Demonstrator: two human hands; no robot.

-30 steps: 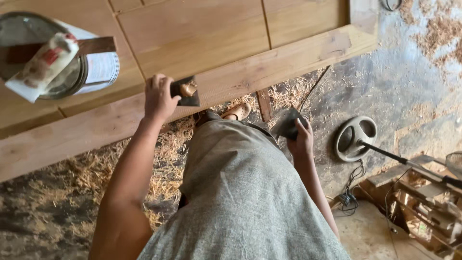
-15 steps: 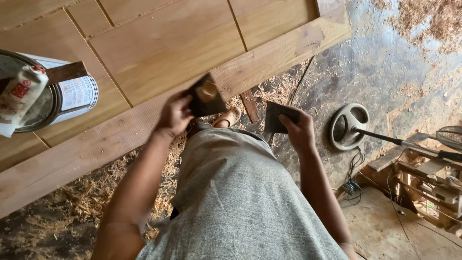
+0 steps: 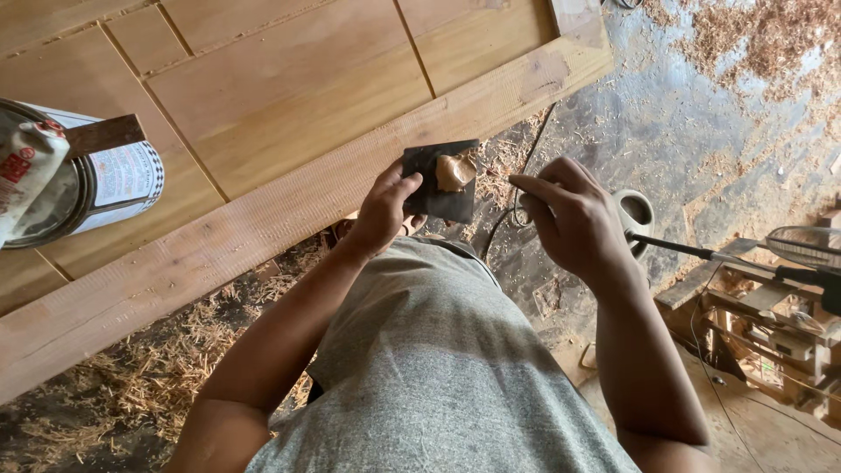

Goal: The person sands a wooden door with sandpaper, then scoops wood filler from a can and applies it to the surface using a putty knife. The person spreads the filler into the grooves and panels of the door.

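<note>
Head view shows me my left hand (image 3: pixel 384 210) pinching the near-left edge of a small dark square plate (image 3: pixel 441 180), thumb on top, holding it flat above the floor. A tan lump of putty (image 3: pixel 455 172) sits on the plate's far-right part, away from my thumb. My right hand (image 3: pixel 574 215) hovers just right of the plate, fingers curled with thumb and forefinger closed together; whether they pinch something thin I cannot tell. It is the hand nearer the putty, which lies to its left. Beyond the plate's far-left edge runs the pale rail of a wooden door (image 3: pixel 289 114) laid flat, slanting from lower left to upper right. Well left of the plate, a metal can (image 3: pixel 96 188) stands on the door.
</note>
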